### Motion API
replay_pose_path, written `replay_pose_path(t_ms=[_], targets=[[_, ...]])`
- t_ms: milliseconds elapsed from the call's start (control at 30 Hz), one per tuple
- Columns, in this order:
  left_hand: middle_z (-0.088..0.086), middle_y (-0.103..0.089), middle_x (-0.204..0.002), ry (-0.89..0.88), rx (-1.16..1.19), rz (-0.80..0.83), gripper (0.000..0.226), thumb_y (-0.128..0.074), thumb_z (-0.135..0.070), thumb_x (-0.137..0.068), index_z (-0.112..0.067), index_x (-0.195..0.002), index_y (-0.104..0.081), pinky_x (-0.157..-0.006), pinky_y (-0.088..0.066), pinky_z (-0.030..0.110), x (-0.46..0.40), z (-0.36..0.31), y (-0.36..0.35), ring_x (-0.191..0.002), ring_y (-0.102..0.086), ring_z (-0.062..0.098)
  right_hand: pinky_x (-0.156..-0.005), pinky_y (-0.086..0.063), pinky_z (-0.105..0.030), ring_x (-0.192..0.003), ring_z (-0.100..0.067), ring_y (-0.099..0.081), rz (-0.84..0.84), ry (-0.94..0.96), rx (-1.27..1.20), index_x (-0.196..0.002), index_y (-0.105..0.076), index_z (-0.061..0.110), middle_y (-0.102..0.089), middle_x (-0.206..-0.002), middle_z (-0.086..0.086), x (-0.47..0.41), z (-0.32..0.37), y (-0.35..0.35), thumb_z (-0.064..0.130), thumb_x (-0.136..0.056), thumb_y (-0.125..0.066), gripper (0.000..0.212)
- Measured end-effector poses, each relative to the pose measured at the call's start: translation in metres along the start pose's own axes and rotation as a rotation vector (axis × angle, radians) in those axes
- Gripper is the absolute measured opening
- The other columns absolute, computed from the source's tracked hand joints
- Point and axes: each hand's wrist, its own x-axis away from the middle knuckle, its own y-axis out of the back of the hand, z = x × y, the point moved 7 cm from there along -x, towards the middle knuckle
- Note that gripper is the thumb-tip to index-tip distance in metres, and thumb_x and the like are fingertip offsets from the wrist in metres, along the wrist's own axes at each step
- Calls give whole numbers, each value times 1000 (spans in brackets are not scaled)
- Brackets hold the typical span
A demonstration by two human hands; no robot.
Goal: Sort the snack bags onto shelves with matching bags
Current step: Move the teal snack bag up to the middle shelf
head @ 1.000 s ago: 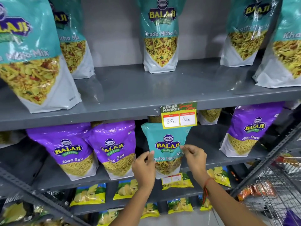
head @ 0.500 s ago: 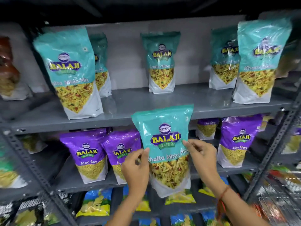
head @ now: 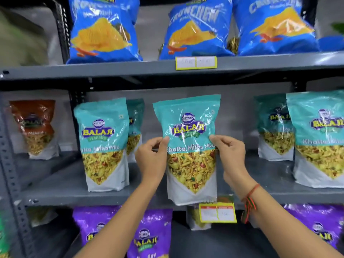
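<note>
I hold a teal Khatta Mitha Mix bag (head: 189, 146) upright in front of the middle grey shelf (head: 61, 187). My left hand (head: 151, 157) pinches its left edge and my right hand (head: 229, 155) pinches its right edge. The bag's bottom hangs at the shelf's front lip. Matching teal bags stand on that shelf: one to the left (head: 104, 144) with another behind it, and two to the right (head: 320, 138).
Blue Crunchem bags (head: 193, 28) fill the shelf above. Purple Aloo Sev bags (head: 149, 235) stand on the shelf below. A brown bag (head: 35, 127) stands at the far left of the middle shelf. Yellow price tags (head: 217, 212) hang on the shelf edges.
Both hands have lifted the teal bag from the purple-bag shelf up to the level of the shelf with matching teal bags. The view has tilted upward.
</note>
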Motion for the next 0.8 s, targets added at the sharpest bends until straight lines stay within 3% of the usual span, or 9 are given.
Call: replay_pose_path(t_ms=[133,233,300,400,533,567,633,733,800], targets=[[-11,-70,-68,-13,-19,-7,15,-72,-28,-84,-14,-83,-79,-56,-46,8,-17,13,-15,-63,-63,-8,-71,-52,-26,-80,-14,-69,-6,-110,-71,-78,-80,19,-78,-85,-5,-23,-24,-10,14,-81,-79,6],[-3,-75,-74,33,-19,-18,18,-71,-29,-84,-12,-86,-79,-58,-48,17,-21,30,-22,-67,-66,0,-80,-54,-33,-86,-20,-69,-4,-157,-81,-82,-80,16,-78,-96,-14,-30,-39,-13,14,-82,-79,2],[-9,-73,-72,55,-2,-16,16,-72,-30,-84,-16,-85,-78,-58,-48,14,-21,40,-26,-69,-68,1,-78,-56,-30,-86,-20,-70,9,-171,-79,-87,-80,10,-78,-102,-17,-30,-48,-13,13,-82,-78,5],[-23,-69,-72,22,42,-2,5,-72,-31,-84,-28,-82,-76,-59,-47,8,-20,44,-29,-70,-67,-9,-75,-55,-30,-87,-21,-72,44,-154,-75,-93,-80,5,-79,-103,-16,-33,-55,-11,16,-84,-78,14],[-22,-75,-74,46,157,95,3,-73,-38,-81,-39,-79,-71,-65,-51,10,-13,56,-29,-76,-69,-6,-72,-56,-25,-90,-17,-72,154,-113,-34,-96,-78,13,-81,-97,-6,-32,-59,-7,30,-80,-79,23],[-24,-76,-80,92,200,151,8,-73,-42,-77,-40,-84,-71,-68,-51,8,-10,62,-29,-80,-70,-5,-70,-56,-22,-91,-17,-72,201,-120,-21,-99,-77,16,-80,-98,-4,-30,-63,-6,37,-75,-81,32],[-25,-75,-96,196,207,327,38,-75,-50,-68,-40,-103,-67,-75,-52,9,-2,80,-31,-93,-69,-3,-73,-56,-19,-101,-15,-73,359,-154,71,-113,-70,24,-78,-109,0,-24,-75,-4,47,-65,-87,56],[-9,-64,-124,339,-49,654,92,-82,-64,-55,-37,-135,-44,-96,-52,29,16,112,-30,-110,-64,9,-88,-53,-15,-108,8,-66,667,-174,404,-125,-49,52,-69,-120,22,-7,-93,-2,64,-49,-89,86],[-4,-64,-126,370,-209,801,105,-80,-67,-47,-37,-138,-38,-102,-50,35,27,122,-26,-112,-63,10,-97,-47,-12,-112,18,-59,811,-161,627,-121,-40,66,-62,-122,37,5,-101,-4,70,-47,-87,87]])
